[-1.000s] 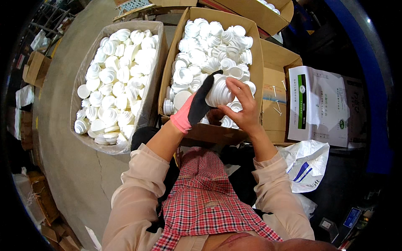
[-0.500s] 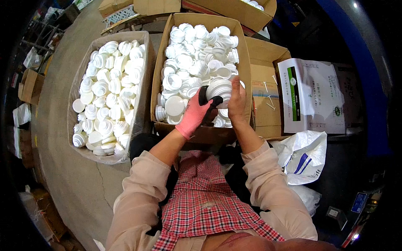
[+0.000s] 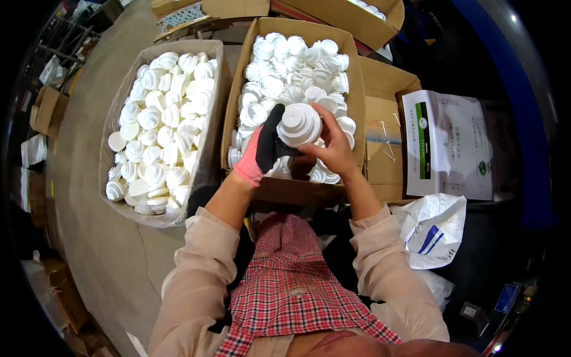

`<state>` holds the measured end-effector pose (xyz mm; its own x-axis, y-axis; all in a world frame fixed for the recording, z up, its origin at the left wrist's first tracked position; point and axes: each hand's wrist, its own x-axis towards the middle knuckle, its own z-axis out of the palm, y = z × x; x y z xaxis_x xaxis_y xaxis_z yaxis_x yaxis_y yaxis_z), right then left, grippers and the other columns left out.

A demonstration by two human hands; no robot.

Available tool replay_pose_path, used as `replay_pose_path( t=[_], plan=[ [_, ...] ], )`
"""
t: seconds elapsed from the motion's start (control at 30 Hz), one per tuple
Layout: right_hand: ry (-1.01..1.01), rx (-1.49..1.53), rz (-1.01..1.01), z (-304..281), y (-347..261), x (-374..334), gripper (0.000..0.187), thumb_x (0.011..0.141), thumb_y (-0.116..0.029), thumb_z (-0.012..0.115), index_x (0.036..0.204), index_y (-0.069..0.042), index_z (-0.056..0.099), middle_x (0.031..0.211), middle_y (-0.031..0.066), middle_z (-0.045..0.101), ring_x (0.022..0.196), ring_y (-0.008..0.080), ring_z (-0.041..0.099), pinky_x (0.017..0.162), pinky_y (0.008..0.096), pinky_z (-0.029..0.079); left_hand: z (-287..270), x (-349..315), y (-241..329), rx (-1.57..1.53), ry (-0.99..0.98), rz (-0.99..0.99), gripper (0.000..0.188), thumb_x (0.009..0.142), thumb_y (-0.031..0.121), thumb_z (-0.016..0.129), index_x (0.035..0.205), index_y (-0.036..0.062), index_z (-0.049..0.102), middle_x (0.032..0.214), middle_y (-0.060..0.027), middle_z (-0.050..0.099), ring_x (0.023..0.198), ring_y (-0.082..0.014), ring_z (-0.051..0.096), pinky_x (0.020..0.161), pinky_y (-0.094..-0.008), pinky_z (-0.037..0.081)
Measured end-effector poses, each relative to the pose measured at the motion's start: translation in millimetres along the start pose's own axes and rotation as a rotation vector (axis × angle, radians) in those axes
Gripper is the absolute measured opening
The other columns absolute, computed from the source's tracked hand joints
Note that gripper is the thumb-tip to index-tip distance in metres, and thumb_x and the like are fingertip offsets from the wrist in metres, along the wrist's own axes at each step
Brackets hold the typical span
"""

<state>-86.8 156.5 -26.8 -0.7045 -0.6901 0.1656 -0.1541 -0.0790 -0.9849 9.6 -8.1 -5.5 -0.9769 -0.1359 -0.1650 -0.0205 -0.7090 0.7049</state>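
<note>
Over the near part of a cardboard box [image 3: 354, 89] I hold a white stepped plastic cap [image 3: 299, 125] between both hands. My left hand [image 3: 262, 152], in a pink glove with black palm and fingers, grips the cap's left side and underside. Bare fingers of my right hand [image 3: 334, 143] curl round its right edge, the thumb at its lower rim. The stepped round face of the cap is turned up toward me. Beneath my hands the box is filled with many loose white caps [image 3: 272, 87] of a similar ringed shape, some lying flat side up.
To the left stands a box lined with clear plastic [image 3: 221, 65], full of cream-white caps [image 3: 156, 174]. On the right, white screws [image 3: 389, 153] lie in a flatter carton [image 3: 379, 172] beside a printed white carton [image 3: 455, 143]. A white plastic bag [image 3: 437, 229] is near my right forearm.
The cap has been turned so its stepped face now points up, and both hands have shifted their hold around it. The whole view has swung slightly, moving the boxes rightward.
</note>
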Motion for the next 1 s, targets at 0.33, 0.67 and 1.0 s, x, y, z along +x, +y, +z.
replay_pose_path(
  t=[0.33, 0.67, 1.0],
  plan=[
    [-0.066, -0.475, -0.191, 5.8, -19.5, -6.8, 0.103, 0.06, -0.022, 0.09, 0.146, -0.004, 0.036, 0.148, 0.0143, 0.038, 0.137, 0.0277, 0.038, 0.111, 0.0387, 0.034, -10.3, -1.4, 0.4, 0.03, -0.033, -0.077, 0.04, 0.098, 0.028, 0.054, 0.129, 0.0027, 0.054, 0.118, -0.0081, 0.063, 0.105, -0.019, 0.064, 0.083, -0.0343, 0.057],
    [-0.025, -0.588, -0.265, 7.2, -32.6, -18.8, 0.096, 0.056, -0.031, 0.091, 0.137, -0.002, 0.047, 0.138, 0.0183, 0.05, 0.13, 0.0325, 0.046, 0.107, 0.0403, 0.038, -4.2, -6.6, -6.4, 0.119, -0.045, -0.052, 0.035, 0.093, 0.019, 0.059, 0.123, 0.0018, 0.056, 0.118, -0.0074, 0.058, 0.108, -0.0172, 0.058, 0.091, -0.0307, 0.048],
    [-0.08, -0.668, -0.361, 13.2, -33.6, -12.4, 0.096, 0.059, -0.029, 0.089, 0.138, 0.0, 0.042, 0.137, 0.018, 0.049, 0.128, 0.0352, 0.047, 0.107, 0.0417, 0.038, -9.0, -13.2, -14.2, 0.107, -0.016, 0.058, 0.035, 0.091, 0.019, 0.06, 0.121, 0.0002, 0.055, 0.116, -0.0084, 0.057, 0.107, -0.0171, 0.058, 0.093, -0.0296, 0.046]
  ],
)
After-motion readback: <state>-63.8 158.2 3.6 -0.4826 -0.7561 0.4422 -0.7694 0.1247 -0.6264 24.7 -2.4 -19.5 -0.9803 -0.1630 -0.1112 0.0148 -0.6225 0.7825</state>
